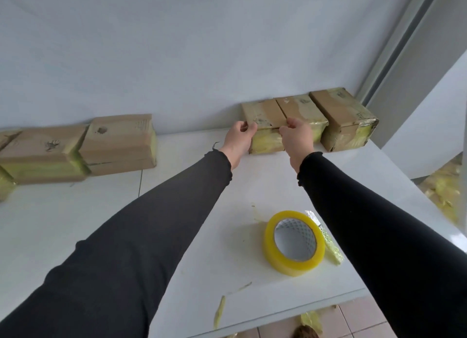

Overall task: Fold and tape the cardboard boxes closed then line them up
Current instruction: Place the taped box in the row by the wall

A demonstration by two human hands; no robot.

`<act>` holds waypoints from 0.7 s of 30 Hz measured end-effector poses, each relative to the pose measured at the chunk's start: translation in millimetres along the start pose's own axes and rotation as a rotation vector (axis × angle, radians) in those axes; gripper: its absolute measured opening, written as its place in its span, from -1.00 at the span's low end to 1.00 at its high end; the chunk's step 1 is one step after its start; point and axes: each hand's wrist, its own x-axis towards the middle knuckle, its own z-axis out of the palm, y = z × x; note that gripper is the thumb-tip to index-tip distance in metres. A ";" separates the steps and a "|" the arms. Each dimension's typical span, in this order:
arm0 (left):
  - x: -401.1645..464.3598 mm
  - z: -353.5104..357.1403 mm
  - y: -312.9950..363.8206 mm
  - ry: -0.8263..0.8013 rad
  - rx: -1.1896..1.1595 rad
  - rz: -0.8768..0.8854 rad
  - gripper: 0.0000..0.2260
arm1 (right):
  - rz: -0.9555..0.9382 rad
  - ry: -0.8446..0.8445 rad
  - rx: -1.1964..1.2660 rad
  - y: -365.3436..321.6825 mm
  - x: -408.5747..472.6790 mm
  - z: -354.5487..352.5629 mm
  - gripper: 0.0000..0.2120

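Note:
A small taped cardboard box [264,115] stands against the back wall at the left end of a row of three. My left hand [238,140] grips its front left corner, and my right hand [298,139] grips its front right edge, fingers curled over the top. Touching it on the right is a second taped box [304,109], then a third [343,115] by the corner. A roll of yellowish clear tape [294,243] lies flat on the white table [192,211] in front, between my forearms.
Several more cardboard boxes [118,142] sit along the wall at the left. Scraps of used tape [219,312] lie near the table's front edge, and more crumpled tape [442,188] is piled on the floor to the right. A white panel leans at the right.

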 end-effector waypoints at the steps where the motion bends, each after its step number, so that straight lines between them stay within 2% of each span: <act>1: 1.4 1.5 -0.3 0.001 0.013 0.002 -0.61 | -0.008 0.000 -0.026 3.1 1.4 1.4 -0.68; 3: 1.7 2.5 -2.3 -0.009 0.048 0.007 -0.55 | -0.040 -0.001 -0.088 8.3 -1.0 3.2 -0.74; 6: -7.7 -5.4 -6.4 -0.031 0.138 0.006 -0.39 | -0.118 0.005 -0.185 12.7 -14.6 1.5 -0.58; 10: -37.8 -42.5 -7.6 0.019 0.381 0.153 -0.54 | -0.388 -0.029 -0.456 11.7 -38.4 5.7 -0.63; 13: -70.3 -89.1 -16.6 0.063 0.619 0.272 -0.66 | -0.538 -0.127 -0.614 7.2 -61.4 25.9 -0.66; 16: -99.7 -141.8 -28.1 0.122 0.753 0.328 -0.70 | -0.627 -0.238 -0.691 -2.7 -87.7 56.2 -0.67; 21: -127.5 -231.1 -33.1 0.255 0.953 0.351 -0.65 | -0.674 -0.367 -0.743 -27.6 -120.2 119.2 -0.61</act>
